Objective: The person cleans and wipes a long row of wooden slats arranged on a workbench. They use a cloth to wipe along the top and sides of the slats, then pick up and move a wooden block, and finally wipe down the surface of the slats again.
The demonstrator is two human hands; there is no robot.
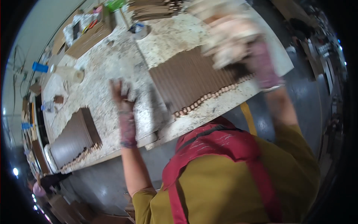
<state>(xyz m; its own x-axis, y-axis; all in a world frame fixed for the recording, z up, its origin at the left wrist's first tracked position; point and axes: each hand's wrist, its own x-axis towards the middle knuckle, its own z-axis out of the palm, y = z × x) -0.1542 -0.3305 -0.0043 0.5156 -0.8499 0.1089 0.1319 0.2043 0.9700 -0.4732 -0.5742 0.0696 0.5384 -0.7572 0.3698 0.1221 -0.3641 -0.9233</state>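
My left hand (122, 92) is raised over the white-stained table (108, 61), fingers apart and nothing in them. A reddish sleeve wraps its wrist. On the right, my right hand (252, 59) is smeared by motion and mostly hidden behind a bundled pale cloth (227, 35), which it grips. The cloth hangs over the far right part of a row of dark brown wood-grain strips (190, 78). These strips lie side by side, their light cut ends in an uneven line toward me. A purple sleeve covers my right wrist.
A second batch of brown strips (74, 134) lies at the left edge. Farther back are a stack of strips (154, 9), a tape roll (139, 30), a cardboard box with tools (89, 37), a cloudy plastic jar (69, 73) and a blue cup (40, 67). Another person (39, 188) is at lower left.
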